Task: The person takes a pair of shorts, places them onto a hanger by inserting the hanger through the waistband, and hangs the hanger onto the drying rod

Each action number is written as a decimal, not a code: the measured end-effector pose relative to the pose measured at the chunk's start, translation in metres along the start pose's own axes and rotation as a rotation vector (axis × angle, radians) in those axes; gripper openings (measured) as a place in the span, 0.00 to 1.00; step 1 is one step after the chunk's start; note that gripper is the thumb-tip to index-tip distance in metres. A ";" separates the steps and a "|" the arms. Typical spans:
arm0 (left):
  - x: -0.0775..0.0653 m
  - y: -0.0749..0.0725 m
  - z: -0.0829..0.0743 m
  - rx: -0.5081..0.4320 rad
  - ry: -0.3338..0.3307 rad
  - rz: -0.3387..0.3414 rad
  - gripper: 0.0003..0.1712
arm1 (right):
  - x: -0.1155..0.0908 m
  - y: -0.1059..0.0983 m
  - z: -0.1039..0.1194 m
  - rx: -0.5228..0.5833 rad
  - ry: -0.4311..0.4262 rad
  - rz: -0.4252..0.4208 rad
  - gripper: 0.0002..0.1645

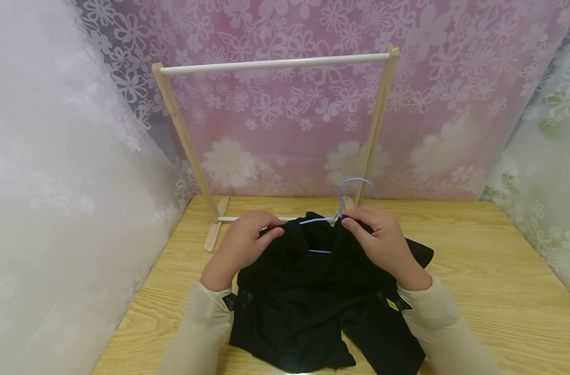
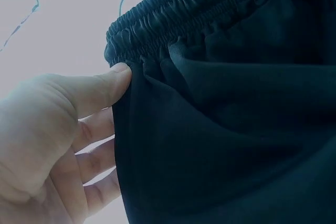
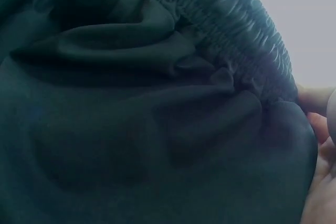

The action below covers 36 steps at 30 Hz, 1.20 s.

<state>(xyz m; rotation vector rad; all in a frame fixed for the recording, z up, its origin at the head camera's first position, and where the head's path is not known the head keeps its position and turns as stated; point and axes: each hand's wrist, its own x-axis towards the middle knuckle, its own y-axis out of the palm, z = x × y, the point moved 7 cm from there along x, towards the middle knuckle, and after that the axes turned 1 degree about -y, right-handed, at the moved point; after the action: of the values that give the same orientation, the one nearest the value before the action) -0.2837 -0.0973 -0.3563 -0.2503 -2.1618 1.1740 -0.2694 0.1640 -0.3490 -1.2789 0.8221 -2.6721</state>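
A black garment (image 1: pixel 294 291) spreads over the table front, its upper edge raised between both hands. At that edge, the left hand (image 1: pixel 247 239) pinches the cloth between thumb and fingers. On the other side, the right hand (image 1: pixel 379 237) pinches it close beside the neck of a thin blue hanger (image 1: pixel 317 221). The hanger's hook points up, and its lower bar shows inside the garment's opening; its ends are hidden by cloth. A gathered elastic band (image 2: pixel 157 19) runs along the garment's edge in the left wrist view. The right fingers (image 3: pixel 317 124) show at the cloth's side.
Behind the garment stands a rack with wooden posts (image 1: pixel 184 135), a white top rail (image 1: pixel 275 63) and a low white bar partly hidden by the left hand. The wooden table (image 1: pixel 477 271) reaches a pink flowered curtain (image 1: pixel 285 120) at the back. Pale curtains hang on both sides.
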 end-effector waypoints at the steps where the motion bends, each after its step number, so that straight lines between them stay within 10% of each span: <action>1: 0.000 0.001 -0.002 0.001 0.005 0.004 0.09 | -0.001 0.002 0.001 -0.001 -0.001 0.009 0.11; 17: 0.004 0.017 -0.031 -0.063 0.111 -0.052 0.07 | -0.003 0.015 0.004 0.003 0.031 0.019 0.09; 28: 0.016 0.015 -0.039 -0.090 0.007 -0.029 0.19 | 0.011 0.007 0.018 -0.005 0.043 0.026 0.11; 32: 0.027 0.011 -0.047 -0.081 0.035 0.046 0.29 | 0.021 0.003 0.022 0.005 0.059 0.084 0.14; 36: 0.034 0.010 -0.050 -0.084 0.079 0.118 0.15 | 0.027 0.001 0.024 0.017 0.053 0.175 0.20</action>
<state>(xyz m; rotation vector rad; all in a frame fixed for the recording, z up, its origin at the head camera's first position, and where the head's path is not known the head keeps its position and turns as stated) -0.2796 -0.0426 -0.3298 -0.4598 -2.1542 1.1192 -0.2694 0.1447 -0.3180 -1.0822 0.8721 -2.5792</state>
